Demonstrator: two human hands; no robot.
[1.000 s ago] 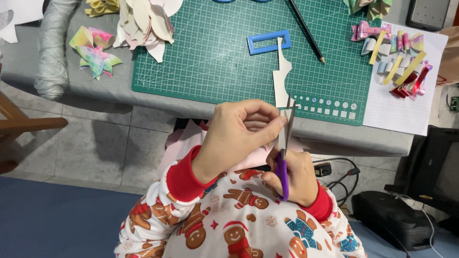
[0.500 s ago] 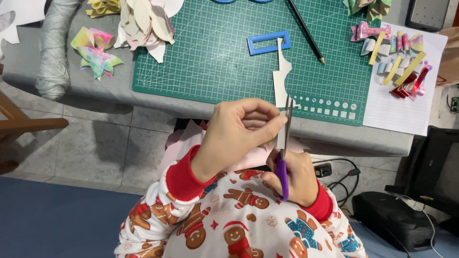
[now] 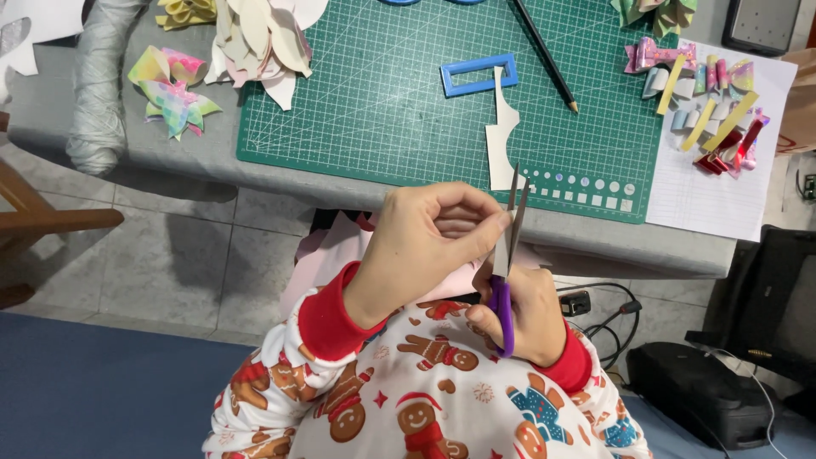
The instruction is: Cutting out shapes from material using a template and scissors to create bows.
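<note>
Right hand (image 3: pixel 520 308) clamped on purple-handled scissors (image 3: pixel 508 255), blades slightly parted, just off the table's near edge. Left hand (image 3: pixel 429 242) pinches pink sheet (image 3: pixel 336 255) at the blades. Beyond: green cutting mat (image 3: pixel 382 110), white cutout (image 3: pixel 500 140), blue frame (image 3: pixel 478 75).

purple-handled scissors (image 3: pixel 507 255), green cutting mat (image 3: pixel 382 110)

Count, head view:
- Hands: two, left (image 3: pixel 425 246) and right (image 3: pixel 523 310).
- Scissors (image 3: pixel 506 272): one pair.
- Cutting mat (image 3: pixel 382 110): one.
- Pencil (image 3: pixel 544 55): one.
- Blue frame (image 3: pixel 478 75): one.
- White cutout (image 3: pixel 500 136) on mat: one.
- Lined sheet (image 3: pixel 705 195): one, right.
- Pastel bow (image 3: pixel 170 89): one, far left.
- Ribbon bits on the sheet: too crowded to count.
</note>
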